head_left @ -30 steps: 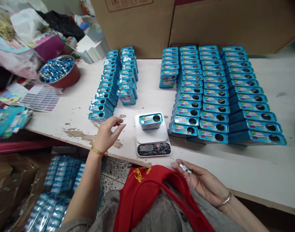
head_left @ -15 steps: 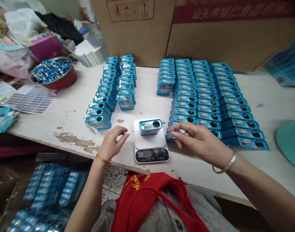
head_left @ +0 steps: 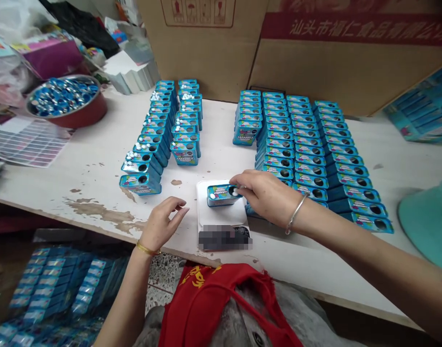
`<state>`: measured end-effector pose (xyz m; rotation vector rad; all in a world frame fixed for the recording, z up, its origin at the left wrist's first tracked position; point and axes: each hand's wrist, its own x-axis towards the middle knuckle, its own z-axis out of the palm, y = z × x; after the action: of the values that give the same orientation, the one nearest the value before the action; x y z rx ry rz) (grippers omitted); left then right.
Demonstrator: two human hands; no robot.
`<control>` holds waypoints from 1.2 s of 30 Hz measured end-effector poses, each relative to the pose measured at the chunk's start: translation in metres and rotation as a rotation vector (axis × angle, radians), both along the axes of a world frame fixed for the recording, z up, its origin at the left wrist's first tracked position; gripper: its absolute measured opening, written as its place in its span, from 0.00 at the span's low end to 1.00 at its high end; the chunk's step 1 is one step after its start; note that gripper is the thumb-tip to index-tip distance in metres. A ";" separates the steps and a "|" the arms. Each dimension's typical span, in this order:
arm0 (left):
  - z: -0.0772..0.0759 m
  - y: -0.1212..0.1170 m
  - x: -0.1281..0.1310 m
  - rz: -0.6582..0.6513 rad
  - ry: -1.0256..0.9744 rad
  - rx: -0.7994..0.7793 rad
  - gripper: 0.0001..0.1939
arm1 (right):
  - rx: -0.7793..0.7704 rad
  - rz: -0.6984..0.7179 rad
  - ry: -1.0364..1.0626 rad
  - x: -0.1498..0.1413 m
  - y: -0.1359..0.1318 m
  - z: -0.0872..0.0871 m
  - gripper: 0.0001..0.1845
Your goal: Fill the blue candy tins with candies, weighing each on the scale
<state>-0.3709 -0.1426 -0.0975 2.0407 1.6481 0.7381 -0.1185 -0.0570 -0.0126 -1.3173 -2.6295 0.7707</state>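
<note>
- Holding our right hand (head_left: 267, 197) above the kitchen scale (head_left: 221, 217), we bring its fingertips (head_left: 238, 189) closed together at the round opening of the blue tin (head_left: 221, 195), with white candies (head_left: 235, 192) showing right at their tips.
- Our left hand (head_left: 165, 224) hovers just beside the scale at its 8 o'clock, fingers loosely curled and partly open; they grip nothing we can see, and they touch neither the tin nor the scale.
- The blue tin lies flat on the white scale platform, toward 12 o'clock on it, with more white candies (head_left: 214, 194) visible at its near end; the scale's readout (head_left: 224, 237) is blurred and can't be read.
- Around the scale on the scuffed white table (head_left: 79, 188), we see upright rows of matching tins: one block (head_left: 159, 130) at 10 o'clock, several with white candies on top, and a larger block (head_left: 307, 154) from 1 to 3 o'clock.
- Further out at 10 o'clock, a red bowl (head_left: 87, 118) holds blue-and-silver lids, near a printed label sheet (head_left: 29, 144).
- Cardboard cartons (head_left: 351, 72) stand at 12 o'clock, a teal object (head_left: 428, 221) sits at 3 o'clock, and packed tins (head_left: 50, 284) lie below the table at 7 o'clock.
</note>
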 end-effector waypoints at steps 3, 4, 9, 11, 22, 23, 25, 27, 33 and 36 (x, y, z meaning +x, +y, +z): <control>-0.003 0.001 0.001 0.000 -0.006 -0.005 0.08 | -0.004 -0.007 0.052 -0.001 0.000 0.000 0.14; -0.004 0.001 0.002 0.002 -0.009 -0.007 0.09 | 0.001 -0.028 0.088 -0.001 0.000 0.001 0.13; -0.007 -0.001 0.001 0.032 -0.025 -0.017 0.09 | -0.230 -0.273 0.519 0.014 -0.009 0.012 0.08; -0.009 -0.003 -0.001 0.045 -0.031 -0.020 0.09 | -0.502 -0.411 0.703 0.026 -0.019 0.014 0.10; 0.007 -0.004 0.013 0.064 -0.057 0.094 0.07 | -1.178 -0.931 0.939 0.081 -0.110 -0.069 0.18; 0.011 -0.003 0.017 0.062 -0.061 0.124 0.07 | -1.178 -0.945 0.946 0.082 -0.114 -0.076 0.18; 0.021 0.000 0.027 0.053 -0.062 0.173 0.08 | -1.193 -0.948 0.964 0.082 -0.121 -0.085 0.19; 0.030 0.003 0.037 0.026 -0.049 0.209 0.09 | -1.215 -0.929 0.989 0.080 -0.124 -0.090 0.19; 0.046 0.020 0.059 -0.024 0.091 0.224 0.09 | -1.249 -0.836 1.026 0.073 -0.123 -0.092 0.21; 0.049 0.026 0.065 0.009 0.157 0.177 0.07 | -1.244 -0.803 1.048 0.071 -0.122 -0.093 0.22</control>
<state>-0.3061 -0.1161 -0.0482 2.2674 1.7326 0.7690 -0.0478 -0.1791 -0.1059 -1.2879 -0.5941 2.1516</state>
